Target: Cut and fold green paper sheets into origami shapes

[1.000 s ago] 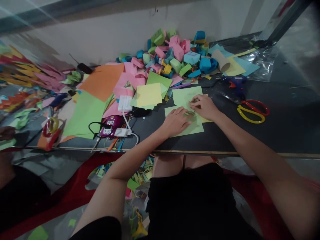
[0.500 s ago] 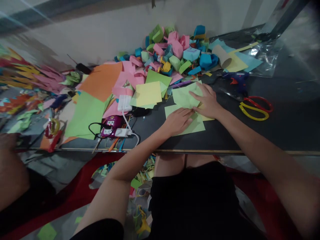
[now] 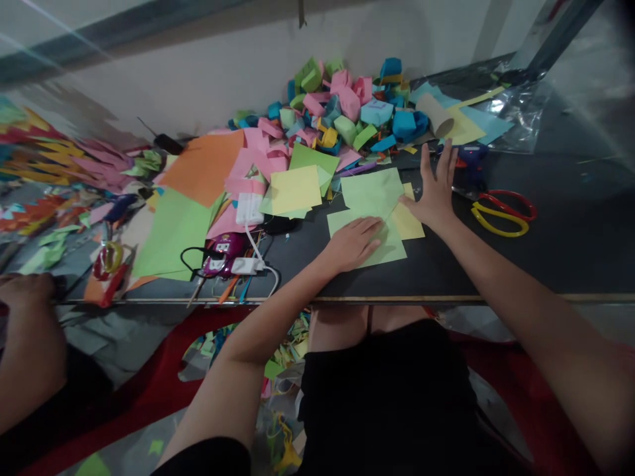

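Note:
My left hand lies flat, fingers stretched, on a light green paper sheet. A second light green paper piece sits just beyond it, partly overlapping it. Under their right side a yellow paper sticks out. My right hand is raised at the right of these papers with its fingers spread and nothing in it. Close beyond that hand lies a blue glue gun, partly hidden. Scissors with one red and one yellow handle rest to the right.
Folded coloured paper pieces are heaped against the wall, beside a cardboard tube. At left are orange paper, green sheets and a purple power strip with cables. Another person's hand is at the far left edge.
My right hand has lifted off the papers and moved right, its fingers opening from a pinch to a spread. My left hand stays pressed on the green sheet.

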{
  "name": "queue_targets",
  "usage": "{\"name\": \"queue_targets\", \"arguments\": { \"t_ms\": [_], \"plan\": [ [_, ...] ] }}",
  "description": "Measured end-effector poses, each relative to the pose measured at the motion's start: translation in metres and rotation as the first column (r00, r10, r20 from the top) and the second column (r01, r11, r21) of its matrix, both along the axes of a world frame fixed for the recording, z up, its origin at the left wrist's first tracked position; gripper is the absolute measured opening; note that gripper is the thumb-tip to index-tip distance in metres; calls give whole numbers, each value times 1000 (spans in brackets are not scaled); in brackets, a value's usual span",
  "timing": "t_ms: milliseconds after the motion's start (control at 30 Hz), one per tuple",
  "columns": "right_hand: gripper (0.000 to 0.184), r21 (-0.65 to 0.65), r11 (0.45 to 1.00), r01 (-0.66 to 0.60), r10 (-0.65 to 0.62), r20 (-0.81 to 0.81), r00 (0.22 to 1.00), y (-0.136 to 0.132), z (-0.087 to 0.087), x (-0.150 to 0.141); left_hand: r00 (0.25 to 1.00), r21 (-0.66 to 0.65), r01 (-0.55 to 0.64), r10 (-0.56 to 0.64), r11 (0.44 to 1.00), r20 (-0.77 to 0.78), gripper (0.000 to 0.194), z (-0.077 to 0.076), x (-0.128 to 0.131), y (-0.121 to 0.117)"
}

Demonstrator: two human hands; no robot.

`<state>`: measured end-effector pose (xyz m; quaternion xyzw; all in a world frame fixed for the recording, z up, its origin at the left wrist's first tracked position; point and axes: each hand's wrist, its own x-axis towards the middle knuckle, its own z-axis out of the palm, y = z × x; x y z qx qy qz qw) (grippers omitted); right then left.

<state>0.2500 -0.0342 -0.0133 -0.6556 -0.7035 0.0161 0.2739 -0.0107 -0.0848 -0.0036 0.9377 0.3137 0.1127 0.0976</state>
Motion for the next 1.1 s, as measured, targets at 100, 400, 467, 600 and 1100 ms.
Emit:
{"name": "queue_targets", "arguments": {
  "t_ms": [100, 400, 467, 600, 1100],
  "plan": [
    [91, 118, 990, -84, 87, -25, 996, -4, 5, -3, 1000, 4, 18, -18, 1000, 17, 62, 3, -1, -1],
    [36, 100, 901, -421, 423, 7, 906, -5, -2, -13, 999, 57, -51, 52, 997, -8, 44, 12, -9, 13],
    [33, 56, 891, -451, 450, 23, 893, -5, -5, -14, 949, 81, -313, 315, 946, -2, 51, 16, -25, 32],
    [32, 44, 894, -446, 446, 6, 895, -3, -6, -14, 655, 96, -740, 745, 666, -123, 84, 30, -67, 59],
    [28, 24, 881, -472, 472, -31, 881, -3, -5, -15, 703, 129, -626, 628, 769, -334, 53, 55, -60, 84]
  ]
}}
